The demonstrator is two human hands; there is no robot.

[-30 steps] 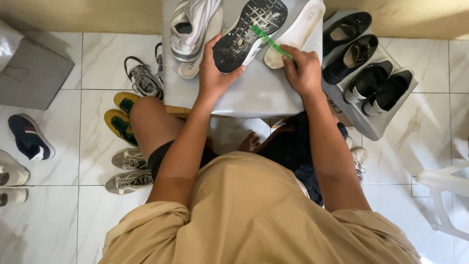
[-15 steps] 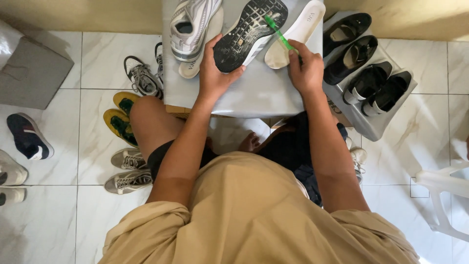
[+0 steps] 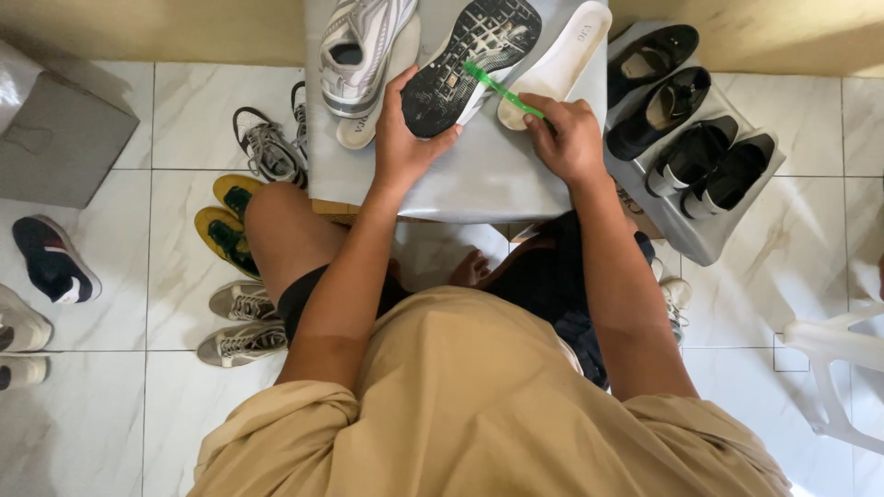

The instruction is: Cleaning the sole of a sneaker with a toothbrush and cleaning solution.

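right hand [image 3: 569,136] closed around the handle of a green toothbrush [image 3: 497,87], bristle end resting on the dark sole of an upturned sneaker [image 3: 470,60]. left hand [image 3: 403,138] curled over the heel end of that sneaker, pinning it sole-up on the grey-covered table [image 3: 479,175]. just beside the brush, a white insole [image 3: 557,60]; to the left, a grey-and-white sneaker [image 3: 361,46] lying on another insole. further right, two pairs of black shoes [image 3: 686,120] on a grey sheet. on the tiled floor [image 3: 110,387], more shoes and a pair of yellow sandals [image 3: 226,221]. best done with short strokes along the tread grooves, firm grip at the heel so the sneaker cannot rock, bristles kept flat rather than tipped.
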